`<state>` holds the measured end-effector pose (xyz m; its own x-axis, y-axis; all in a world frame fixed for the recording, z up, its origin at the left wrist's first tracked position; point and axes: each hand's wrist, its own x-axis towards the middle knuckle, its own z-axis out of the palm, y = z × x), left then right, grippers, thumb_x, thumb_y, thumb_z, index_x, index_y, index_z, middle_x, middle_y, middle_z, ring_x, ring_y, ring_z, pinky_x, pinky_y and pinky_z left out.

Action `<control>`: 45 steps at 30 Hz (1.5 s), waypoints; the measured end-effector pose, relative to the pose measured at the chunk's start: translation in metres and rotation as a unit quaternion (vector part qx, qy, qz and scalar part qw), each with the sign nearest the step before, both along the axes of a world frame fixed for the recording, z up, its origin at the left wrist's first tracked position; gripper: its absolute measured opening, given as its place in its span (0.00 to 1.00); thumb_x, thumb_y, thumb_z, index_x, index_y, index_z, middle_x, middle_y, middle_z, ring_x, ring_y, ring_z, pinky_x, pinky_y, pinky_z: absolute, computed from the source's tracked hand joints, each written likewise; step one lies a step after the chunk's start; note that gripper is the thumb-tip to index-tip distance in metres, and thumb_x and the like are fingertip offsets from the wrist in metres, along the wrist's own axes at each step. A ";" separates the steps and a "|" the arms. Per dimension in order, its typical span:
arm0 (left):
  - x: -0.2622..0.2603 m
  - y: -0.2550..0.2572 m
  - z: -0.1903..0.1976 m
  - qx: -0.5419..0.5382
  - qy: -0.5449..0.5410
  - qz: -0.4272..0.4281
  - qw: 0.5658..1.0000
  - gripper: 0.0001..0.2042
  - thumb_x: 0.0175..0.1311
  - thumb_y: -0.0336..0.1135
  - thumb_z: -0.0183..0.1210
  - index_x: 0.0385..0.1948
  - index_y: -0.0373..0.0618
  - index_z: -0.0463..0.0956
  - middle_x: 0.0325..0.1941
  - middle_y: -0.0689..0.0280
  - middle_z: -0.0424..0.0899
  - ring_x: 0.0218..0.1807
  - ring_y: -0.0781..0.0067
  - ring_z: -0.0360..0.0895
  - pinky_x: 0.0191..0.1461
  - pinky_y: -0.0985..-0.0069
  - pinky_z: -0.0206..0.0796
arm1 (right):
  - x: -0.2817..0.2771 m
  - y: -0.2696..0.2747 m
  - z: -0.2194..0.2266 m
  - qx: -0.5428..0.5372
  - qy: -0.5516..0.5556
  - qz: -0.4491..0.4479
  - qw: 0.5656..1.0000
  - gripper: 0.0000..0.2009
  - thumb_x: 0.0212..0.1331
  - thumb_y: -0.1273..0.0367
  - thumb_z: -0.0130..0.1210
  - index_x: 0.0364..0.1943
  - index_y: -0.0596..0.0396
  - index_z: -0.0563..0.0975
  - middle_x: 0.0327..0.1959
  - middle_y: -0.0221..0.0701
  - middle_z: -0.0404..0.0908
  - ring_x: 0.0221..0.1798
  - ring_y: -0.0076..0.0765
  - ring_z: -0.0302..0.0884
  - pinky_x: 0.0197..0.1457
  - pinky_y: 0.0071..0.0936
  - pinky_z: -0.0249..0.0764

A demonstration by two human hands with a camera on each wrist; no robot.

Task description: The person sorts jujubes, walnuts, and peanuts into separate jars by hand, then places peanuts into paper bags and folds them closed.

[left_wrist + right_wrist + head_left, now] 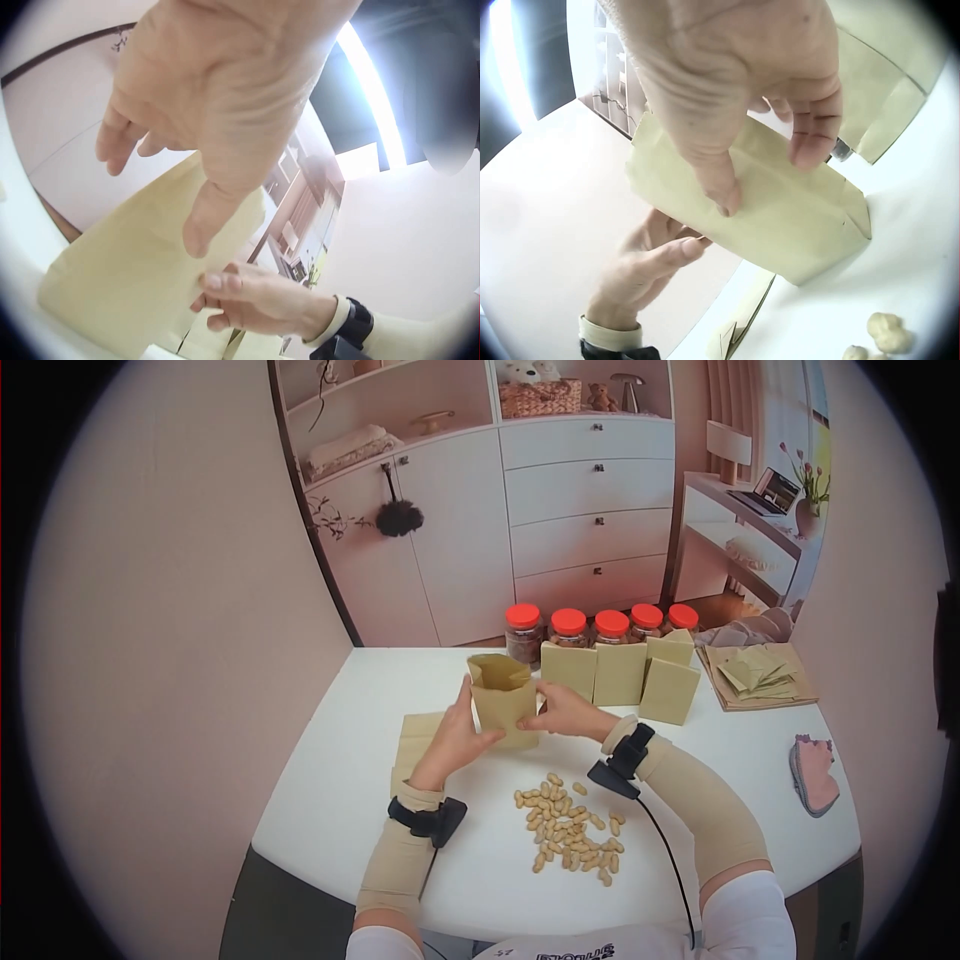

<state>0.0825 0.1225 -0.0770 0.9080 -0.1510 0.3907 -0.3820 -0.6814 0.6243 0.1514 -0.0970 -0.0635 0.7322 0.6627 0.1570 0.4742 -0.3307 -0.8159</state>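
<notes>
A tan paper bag (504,707) stands upright between my two hands, its creased mouth spread open at the top. My left hand (455,742) holds its left side, thumb on the near face. My right hand (572,714) grips the opposite side, also with the thumb in front. In the right wrist view the bag's folded base (847,232) sits close over the white table. A loose pile of unshelled peanuts (568,828) lies nearer to me, below the bag. Flat paper bags (418,736) rest on the table to the left, partly behind my left hand.
Several filled-looking paper bags (620,675) stand behind my right hand. Behind them is a row of red-lidded jars (523,632). At the right lie a pile of paper pieces (762,672) on brown paper and a pink-and-grey cloth item (817,778).
</notes>
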 end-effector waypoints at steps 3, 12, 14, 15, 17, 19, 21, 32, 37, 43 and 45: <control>0.008 0.000 -0.007 -0.072 0.036 0.021 0.997 0.36 0.50 0.38 0.69 0.61 0.33 0.61 0.54 0.48 0.77 0.58 0.50 0.73 0.71 0.59 0.51 | -0.007 0.002 -0.003 0.040 -0.055 -0.037 0.997 0.16 0.55 0.67 0.63 0.47 0.60 0.79 0.31 0.30 0.81 0.27 0.23 0.75 0.31 0.23 0.74; -0.009 -0.010 0.030 -0.129 -0.106 0.065 0.984 0.05 0.59 0.35 0.62 0.32 0.46 0.81 0.32 0.69 0.85 0.38 0.70 0.80 0.74 0.52 0.37 | -0.012 -0.005 0.029 0.083 -0.132 -0.071 0.985 0.08 0.61 0.72 0.56 0.43 0.59 0.81 0.24 0.25 0.77 0.25 0.18 0.70 0.30 0.22 0.69; -0.012 -0.011 0.037 -0.150 -0.137 0.051 0.978 0.04 0.60 0.34 0.61 0.32 0.46 0.81 0.31 0.70 0.84 0.38 0.72 0.80 0.74 0.51 0.37 | -0.021 -0.007 0.046 0.097 -0.135 -0.062 0.984 0.08 0.61 0.73 0.56 0.43 0.59 0.81 0.24 0.24 0.77 0.25 0.18 0.70 0.30 0.21 0.69; -0.013 -0.011 0.036 -0.150 -0.134 0.051 0.978 0.04 0.60 0.34 0.61 0.32 0.46 0.81 0.31 0.70 0.84 0.38 0.72 0.80 0.74 0.51 0.37 | -0.023 -0.008 0.050 0.111 -0.143 -0.055 0.982 0.08 0.62 0.73 0.56 0.43 0.58 0.81 0.24 0.24 0.77 0.25 0.18 0.69 0.30 0.21 0.69; -0.013 -0.012 0.036 -0.144 -0.110 0.049 0.982 0.04 0.60 0.33 0.60 0.32 0.46 0.81 0.31 0.71 0.84 0.39 0.73 0.80 0.75 0.51 0.38 | -0.023 -0.010 0.047 0.101 -0.147 -0.056 0.982 0.09 0.61 0.73 0.56 0.43 0.56 0.81 0.22 0.22 0.75 0.25 0.18 0.70 0.30 0.20 0.69; -0.013 -0.011 0.036 -0.142 -0.084 0.049 0.985 0.04 0.60 0.32 0.60 0.33 0.45 0.81 0.32 0.70 0.85 0.40 0.74 0.80 0.76 0.53 0.37 | -0.029 -0.012 0.045 0.094 -0.101 -0.059 0.989 0.09 0.61 0.74 0.55 0.44 0.55 0.81 0.28 0.25 0.78 0.28 0.20 0.73 0.32 0.21 0.70; -0.013 -0.009 0.039 -0.140 -0.060 0.051 0.987 0.05 0.61 0.31 0.59 0.35 0.43 0.82 0.33 0.69 0.86 0.41 0.75 0.80 0.77 0.55 0.35 | -0.028 -0.015 0.035 0.097 -0.124 -0.051 0.986 0.09 0.60 0.74 0.55 0.44 0.54 0.82 0.32 0.25 0.78 0.31 0.21 0.74 0.34 0.23 0.71; -0.016 -0.009 0.042 -0.285 0.062 -0.009 0.956 0.13 0.68 0.32 0.52 0.48 0.34 0.76 0.44 0.61 0.84 0.50 0.71 0.77 0.60 0.74 0.65 | -0.048 -0.030 0.024 -0.020 -0.346 -0.027 0.938 0.16 0.50 0.78 0.57 0.43 0.45 0.82 0.36 0.30 0.71 0.36 0.34 0.76 0.37 0.28 0.75; -0.009 -0.008 0.014 -0.066 0.112 0.021 0.991 0.15 0.66 0.36 0.57 0.47 0.34 0.76 0.42 0.60 0.84 0.51 0.73 0.76 0.61 0.76 0.64 | -0.055 -0.031 0.013 -0.191 -0.313 -0.005 0.930 0.15 0.54 0.71 0.55 0.47 0.46 0.79 0.38 0.32 0.74 0.35 0.40 0.77 0.40 0.36 0.77; -0.007 -0.023 0.011 0.084 -0.011 0.015 0.996 0.08 0.58 0.34 0.64 0.38 0.46 0.81 0.35 0.69 0.85 0.43 0.72 0.79 0.68 0.57 0.56 | -0.043 -0.025 -0.005 -0.069 -0.031 -0.008 0.997 0.17 0.60 0.60 0.54 0.47 0.56 0.78 0.42 0.40 0.81 0.28 0.36 0.76 0.35 0.30 0.76; -0.018 -0.037 0.021 0.113 -0.169 -0.007 0.979 0.05 0.54 0.30 0.65 0.32 0.50 0.81 0.33 0.73 0.83 0.40 0.69 0.78 0.70 0.50 0.51 | -0.060 -0.023 0.029 0.007 0.144 -0.056 0.988 0.17 0.60 0.58 0.54 0.44 0.57 0.79 0.39 0.40 0.82 0.27 0.32 0.74 0.32 0.27 0.74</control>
